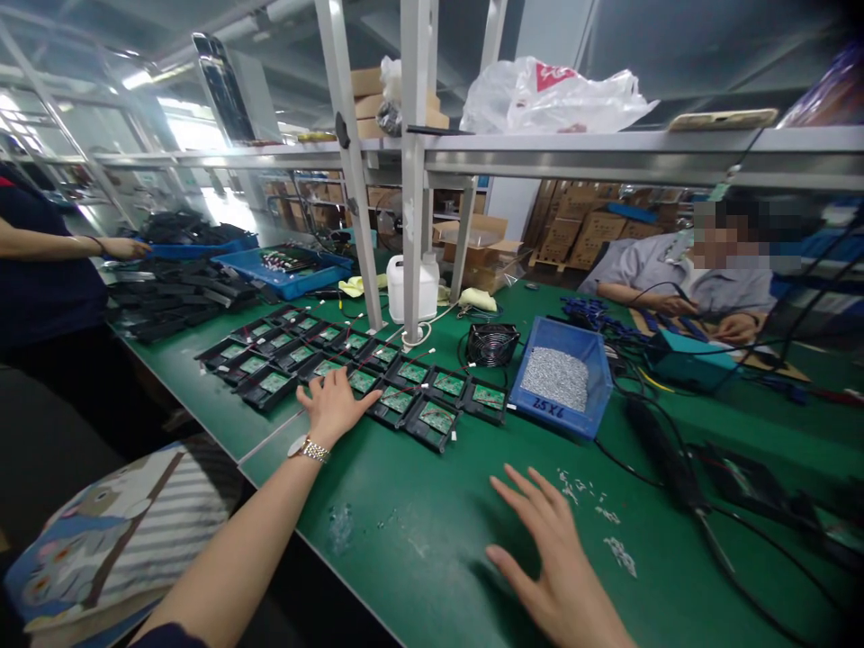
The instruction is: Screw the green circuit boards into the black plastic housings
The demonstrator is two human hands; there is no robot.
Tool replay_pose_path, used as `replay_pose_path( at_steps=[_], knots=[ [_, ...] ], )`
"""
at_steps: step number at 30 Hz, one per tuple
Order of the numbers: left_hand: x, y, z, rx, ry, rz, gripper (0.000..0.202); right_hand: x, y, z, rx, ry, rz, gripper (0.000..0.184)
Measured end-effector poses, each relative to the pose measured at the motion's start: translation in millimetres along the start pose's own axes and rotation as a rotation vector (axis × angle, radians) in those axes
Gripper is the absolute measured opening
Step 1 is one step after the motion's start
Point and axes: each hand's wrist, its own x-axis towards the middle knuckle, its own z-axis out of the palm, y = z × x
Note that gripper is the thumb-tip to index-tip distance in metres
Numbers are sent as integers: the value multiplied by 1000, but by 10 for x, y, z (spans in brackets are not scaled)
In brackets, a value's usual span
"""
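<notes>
Item: green bench mat (418, 504), near edge running diagonally from lower centre up to the left, a seam crossing it just beside your left wrist. Open room: a broad bare patch of mat lay between your two hands and in front of you. It was bounded on the far side by the rows of trayed circuit boards (398, 400), on the right by the blue bin (550, 412) of small screws (554, 376), and beyond that by a black corded tool (665, 459) lying on the mat. Loose screws (617, 553) were scattered just right of your right hand. Behind the boards stood a small black fan (492, 343), a white jug (413, 288) and the grey shelf posts (413, 180). Your left hand (333, 405), watch (309, 448) at the wrist, lay palm down with fingers spread, the fingertips touching the near row of boards at its middle; it gripped nothing. Your right hand (550, 562) was flat and spread wide over bare mat, empty; whether it rested on the mat or hung above it cannot be told. A co-worker's hand (125, 247) lay by a blue tray (283, 268), far left, well apart from yours.
</notes>
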Motion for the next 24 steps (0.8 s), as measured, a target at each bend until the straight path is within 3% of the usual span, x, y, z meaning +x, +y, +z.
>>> replay_pose_path(
  at_steps=[2, 6, 10, 17, 24],
  knots=[
    [-16, 6, 2, 2, 10, -6, 93, 299, -246, 182, 183, -176, 137, 72],
    [11, -6, -5, 17, 6, -35, 95, 752, -486, 429, 280, -266, 180, 84],
    [46, -90, -71, 37, -12, -42, 98, 868, -632, 559, 355, -322, 192, 91],
    [-136, -152, -189, 65, -33, 16, 97, 567, -752, 435, 431, -379, 234, 87],
    [-695, 119, -260, 88, -24, 149, 98, -40, -451, 79, 404, -319, 281, 76]
  ],
)
